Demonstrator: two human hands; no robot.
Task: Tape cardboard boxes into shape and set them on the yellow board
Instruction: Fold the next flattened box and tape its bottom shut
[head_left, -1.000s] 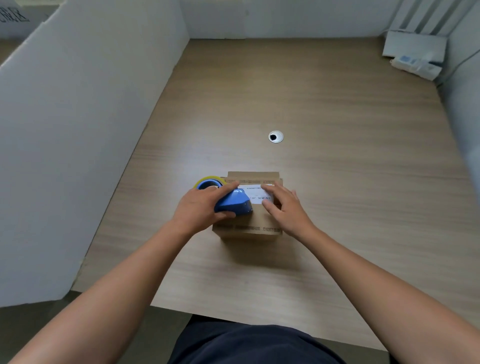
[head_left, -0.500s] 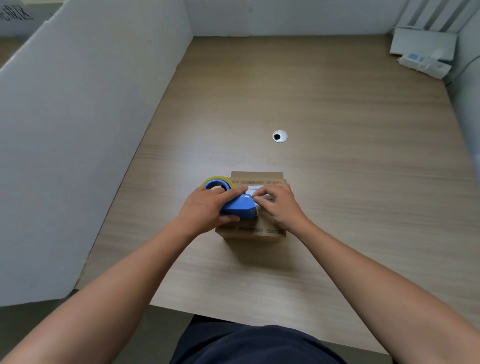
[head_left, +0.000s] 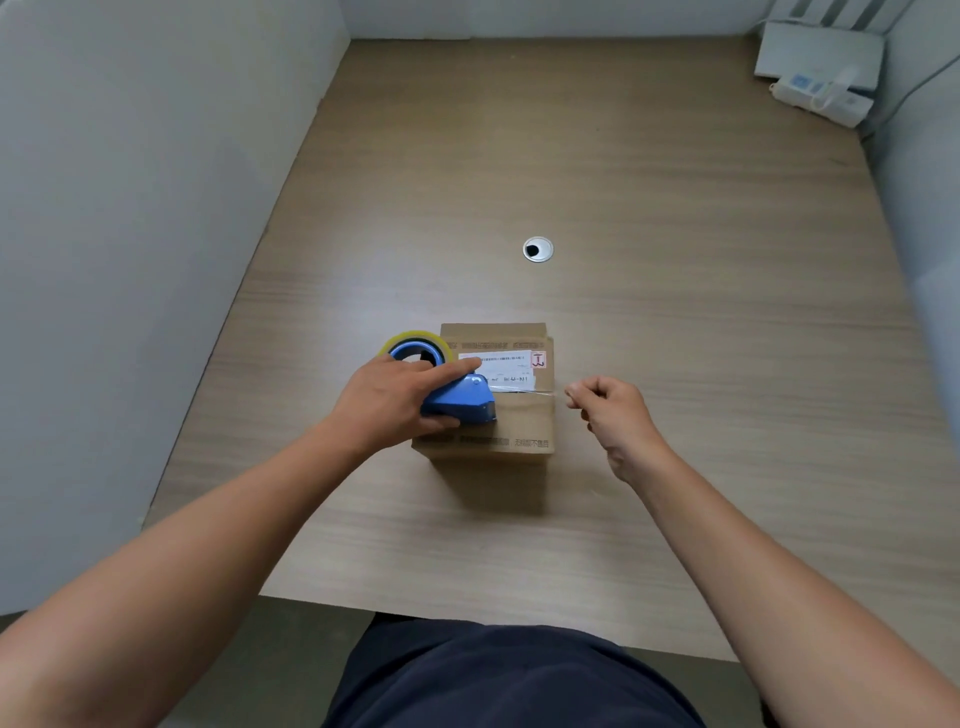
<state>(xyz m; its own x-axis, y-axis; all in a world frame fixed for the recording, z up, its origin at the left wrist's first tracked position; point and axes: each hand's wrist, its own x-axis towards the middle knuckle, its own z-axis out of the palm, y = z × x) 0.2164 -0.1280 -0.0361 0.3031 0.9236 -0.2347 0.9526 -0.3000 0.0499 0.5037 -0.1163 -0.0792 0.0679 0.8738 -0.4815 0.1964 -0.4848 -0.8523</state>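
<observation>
A small brown cardboard box (head_left: 519, 421) with a white label sits on the wooden table near me. My left hand (head_left: 389, 400) grips a blue tape dispenser (head_left: 460, 402) with a yellowish tape roll, resting on the box's top left part. A strip of clear tape (head_left: 524, 392) stretches from the dispenser across the box top to the right. My right hand (head_left: 605, 410) pinches the tape's end just past the box's right edge. No yellow board is in view.
A white partition (head_left: 130, 234) lines the table's left side. A round cable grommet (head_left: 537, 249) sits in the wooden table (head_left: 675, 312) beyond the box. White devices with a cable (head_left: 821, 78) lie in the far right corner.
My right hand left the box top and pulled the tape end rightwards past the box's edge. My left hand stays on the dispenser.
</observation>
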